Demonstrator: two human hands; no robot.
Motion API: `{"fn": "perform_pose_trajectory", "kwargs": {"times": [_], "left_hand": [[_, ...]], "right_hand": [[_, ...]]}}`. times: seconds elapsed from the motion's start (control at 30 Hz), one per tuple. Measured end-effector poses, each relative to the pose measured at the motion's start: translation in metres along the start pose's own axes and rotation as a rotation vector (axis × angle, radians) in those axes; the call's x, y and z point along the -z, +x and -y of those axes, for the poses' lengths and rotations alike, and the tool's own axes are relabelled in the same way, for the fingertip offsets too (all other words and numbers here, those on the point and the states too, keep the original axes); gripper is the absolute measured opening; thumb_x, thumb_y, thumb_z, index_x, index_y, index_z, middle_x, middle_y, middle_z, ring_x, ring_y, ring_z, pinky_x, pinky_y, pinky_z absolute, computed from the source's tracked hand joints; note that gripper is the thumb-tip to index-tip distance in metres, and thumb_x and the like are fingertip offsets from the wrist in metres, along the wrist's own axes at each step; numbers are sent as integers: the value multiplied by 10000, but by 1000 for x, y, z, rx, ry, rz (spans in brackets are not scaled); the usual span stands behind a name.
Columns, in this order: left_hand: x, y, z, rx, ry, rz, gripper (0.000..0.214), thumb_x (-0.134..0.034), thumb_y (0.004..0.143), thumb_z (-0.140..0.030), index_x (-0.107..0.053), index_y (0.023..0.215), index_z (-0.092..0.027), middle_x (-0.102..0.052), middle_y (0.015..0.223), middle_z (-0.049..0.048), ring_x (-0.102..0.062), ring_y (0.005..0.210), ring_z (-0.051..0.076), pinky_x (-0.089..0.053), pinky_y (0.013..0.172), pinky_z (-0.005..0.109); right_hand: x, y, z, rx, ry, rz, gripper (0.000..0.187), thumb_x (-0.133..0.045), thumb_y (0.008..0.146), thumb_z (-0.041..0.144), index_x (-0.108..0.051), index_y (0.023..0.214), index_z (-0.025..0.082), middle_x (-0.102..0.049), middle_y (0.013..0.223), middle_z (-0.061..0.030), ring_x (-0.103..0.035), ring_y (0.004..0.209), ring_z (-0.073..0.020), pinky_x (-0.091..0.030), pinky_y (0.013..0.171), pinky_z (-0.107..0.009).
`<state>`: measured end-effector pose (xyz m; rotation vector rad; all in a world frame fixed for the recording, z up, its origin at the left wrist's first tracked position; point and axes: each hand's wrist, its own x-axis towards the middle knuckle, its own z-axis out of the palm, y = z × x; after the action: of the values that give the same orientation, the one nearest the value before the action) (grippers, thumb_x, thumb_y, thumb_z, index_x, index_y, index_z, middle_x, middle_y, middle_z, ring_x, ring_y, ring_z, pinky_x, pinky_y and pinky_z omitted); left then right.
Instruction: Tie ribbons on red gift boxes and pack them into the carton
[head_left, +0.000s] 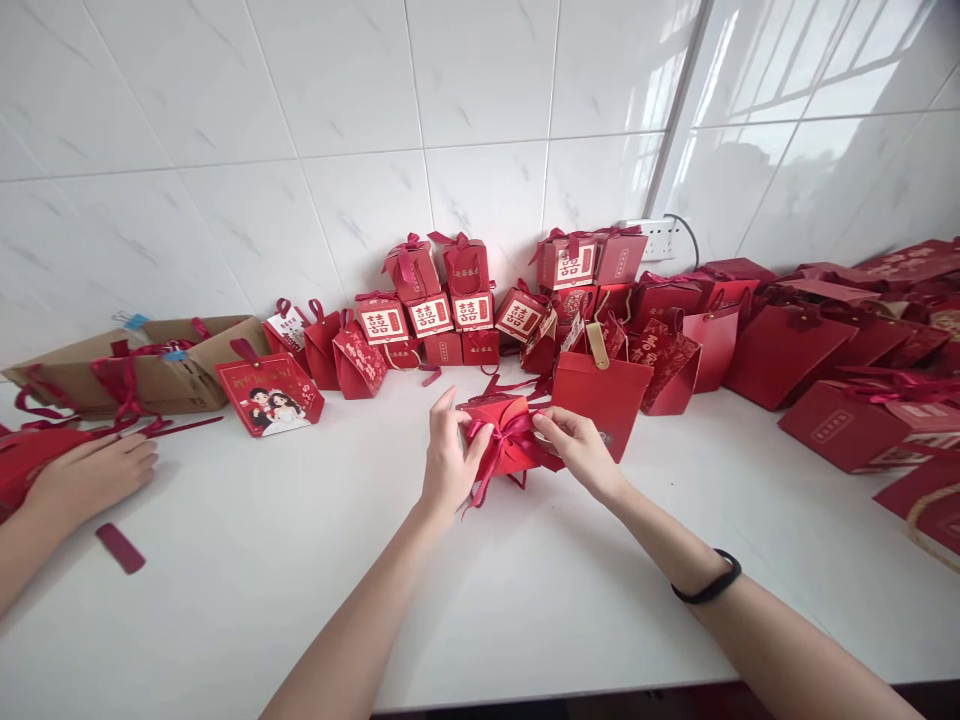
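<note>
A small red gift box (pixel 504 430) stands on the white table (pixel 315 590) in front of me. A dark pink ribbon (pixel 501 440) runs across its top and hangs down its front. My left hand (pixel 448 460) pinches the ribbon at the box's left side. My right hand (pixel 574 450) pinches the ribbon's other end at the box's right side; a black band sits on that wrist. Both hands are closed on the ribbon.
Many red gift boxes (pixel 427 315) and red bags (pixel 780 350) are piled along the tiled wall and at the right. A cardboard box (pixel 150 375) with ribbons lies at the left. Another person's hand (pixel 90 480) rests flat at the left edge, near a red strip (pixel 120 548).
</note>
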<state>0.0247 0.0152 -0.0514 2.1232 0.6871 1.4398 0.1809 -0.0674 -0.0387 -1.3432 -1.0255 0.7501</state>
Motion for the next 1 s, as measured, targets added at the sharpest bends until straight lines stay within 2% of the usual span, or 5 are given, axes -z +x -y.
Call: {"fn": "perform_pose_trajectory", "kwargs": {"times": [0.3, 0.43, 0.7, 0.87, 1.0], "left_hand": [[1, 5, -3, 110, -22, -71, 144, -473, 873, -307, -448, 765, -215, -549, 1188, 97, -493, 1176, 214, -461, 844, 310], [-1, 4, -6, 231, -48, -52, 188, -462, 867, -351, -418, 746, -214, -571, 1205, 74, -597, 800, 137, -461, 712, 262], [0, 4, -11, 303, -58, -31, 235, -443, 862, -389, -378, 730, -207, -576, 1222, 76, -297, 425, 41, -374, 515, 222], [5, 9, -4, 356, -190, 18, 256, -495, 834, -412, -394, 710, -212, -582, 1209, 78, -570, 662, 114, -453, 643, 246], [3, 9, 3, 358, -366, 72, 249, -541, 811, -424, -438, 721, -216, -597, 1175, 85, -502, 1177, 220, -431, 919, 332]], "right_hand": [[1, -2, 9, 7, -60, -16, 477, -574, 707, 637, -516, 643, 168, -478, 591, 21, -409, 539, -97, -326, 509, -238], [2, -1, 7, 0, -45, -14, 449, -584, 712, 605, -554, 681, 158, -555, 667, -13, -456, 599, -115, -349, 562, -251], [0, 2, 2, -29, 26, -25, 441, -607, 700, 587, -523, 647, 157, -514, 661, -4, -458, 607, -113, -380, 583, -265], [11, 4, -1, 29, 44, 115, 433, -643, 690, 569, -485, 804, 182, -565, 850, -48, -570, 776, -174, -478, 689, -318], [18, 3, -4, 270, -236, 287, 1042, -825, 489, 414, -239, 1335, 248, -312, 1384, -164, -366, 1275, -304, -395, 982, -458]]}}
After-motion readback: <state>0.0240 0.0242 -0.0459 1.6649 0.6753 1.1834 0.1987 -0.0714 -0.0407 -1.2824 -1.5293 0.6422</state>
